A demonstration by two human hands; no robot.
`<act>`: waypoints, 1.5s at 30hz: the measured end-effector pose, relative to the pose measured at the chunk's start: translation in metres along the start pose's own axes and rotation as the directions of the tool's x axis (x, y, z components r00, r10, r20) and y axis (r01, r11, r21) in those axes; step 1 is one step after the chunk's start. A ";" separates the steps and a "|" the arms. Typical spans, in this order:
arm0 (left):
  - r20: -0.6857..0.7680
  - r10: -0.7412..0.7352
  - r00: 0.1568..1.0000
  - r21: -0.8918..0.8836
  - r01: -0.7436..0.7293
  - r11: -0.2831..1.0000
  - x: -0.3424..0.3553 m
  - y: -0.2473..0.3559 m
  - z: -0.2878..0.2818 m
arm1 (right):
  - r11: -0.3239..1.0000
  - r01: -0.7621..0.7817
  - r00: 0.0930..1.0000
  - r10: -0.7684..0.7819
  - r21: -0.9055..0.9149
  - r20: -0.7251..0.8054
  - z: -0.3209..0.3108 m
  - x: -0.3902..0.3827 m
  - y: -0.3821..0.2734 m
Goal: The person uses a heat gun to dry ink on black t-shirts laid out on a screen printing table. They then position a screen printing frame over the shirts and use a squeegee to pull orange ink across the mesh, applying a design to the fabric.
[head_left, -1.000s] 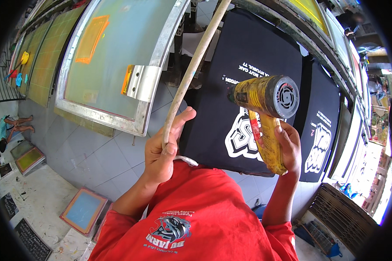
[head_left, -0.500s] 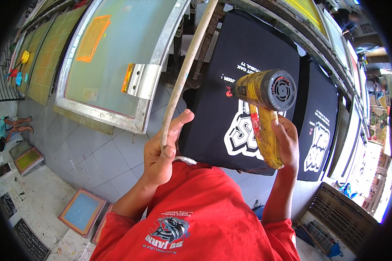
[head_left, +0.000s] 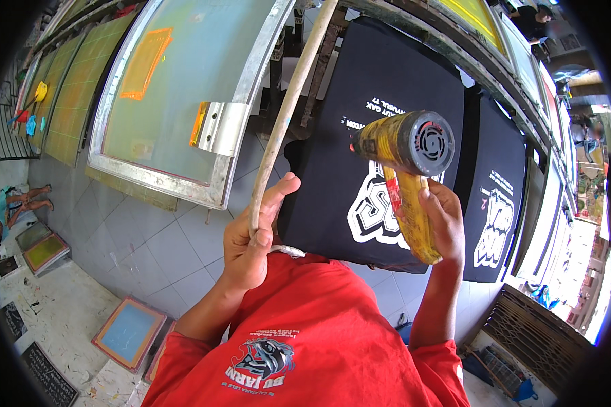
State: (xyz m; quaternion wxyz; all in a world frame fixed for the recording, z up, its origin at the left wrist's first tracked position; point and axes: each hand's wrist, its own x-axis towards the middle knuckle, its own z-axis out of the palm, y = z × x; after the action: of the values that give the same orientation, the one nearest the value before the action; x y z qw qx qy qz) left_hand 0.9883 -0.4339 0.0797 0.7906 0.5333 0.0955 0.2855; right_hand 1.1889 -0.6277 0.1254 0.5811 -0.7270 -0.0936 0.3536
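Above a black shirt (head_left: 394,81) with a white print, seen from the head camera, a yellow heat gun (head_left: 402,144) is held up in the right hand (head_left: 445,217), its dark nozzle turned to the left and its round, vented back end to the right. The right hand is wrapped around the handle, thumb along the near side; the other fingers are partly hidden, so I cannot tell how closely they press together. The left hand (head_left: 248,247) holds a thick pale cord (head_left: 288,115) between thumb and bent fingers, with the forefinger stretched out away from the body. That cord rises to the top edge, and a short length shows below the hand, near the waist of the red shirt (head_left: 332,319) the person wears. Just right of the gun lies a second black shirt (head_left: 502,163), also printed white. Left of the cord, a metal clamp (head_left: 223,129) grips a large framed screen (head_left: 157,182).
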 end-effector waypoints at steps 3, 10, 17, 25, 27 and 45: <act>0.053 0.033 0.998 -0.030 -0.031 0.999 0.000 -0.001 -0.002 | 1.000 0.009 0.998 -0.010 -0.009 -0.067 0.004 0.002 0.002; 0.090 0.068 0.994 -0.054 -0.063 0.997 -0.001 -0.004 -0.003 | 1.000 -0.012 1.000 0.012 0.000 0.021 -0.001 -0.001 0.003; 0.055 0.031 0.998 -0.017 -0.030 0.999 -0.003 -0.001 0.004 | 0.999 -0.031 0.998 0.033 -0.036 0.053 0.000 -0.004 0.000; 0.075 0.045 0.996 0.013 -0.046 0.999 -0.008 -0.003 0.011 | 1.000 0.002 1.000 -0.002 -0.028 -0.011 -0.003 -0.002 0.008; 0.071 0.048 0.996 0.018 -0.049 0.999 -0.009 -0.002 0.016 | 0.999 0.000 0.998 0.003 -0.042 0.065 -0.008 -0.002 0.008; -0.032 0.040 0.999 0.094 -0.037 0.995 -0.043 -0.004 0.071 | 0.997 0.082 0.992 -0.083 0.005 0.097 -0.035 0.002 0.021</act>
State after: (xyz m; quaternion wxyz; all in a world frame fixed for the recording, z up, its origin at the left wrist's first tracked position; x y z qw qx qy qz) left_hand 0.9869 -0.5144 0.0990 0.7574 0.5665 0.1119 0.3048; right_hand 1.2060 -0.6602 0.1083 0.5903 -0.7041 -0.1516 0.3644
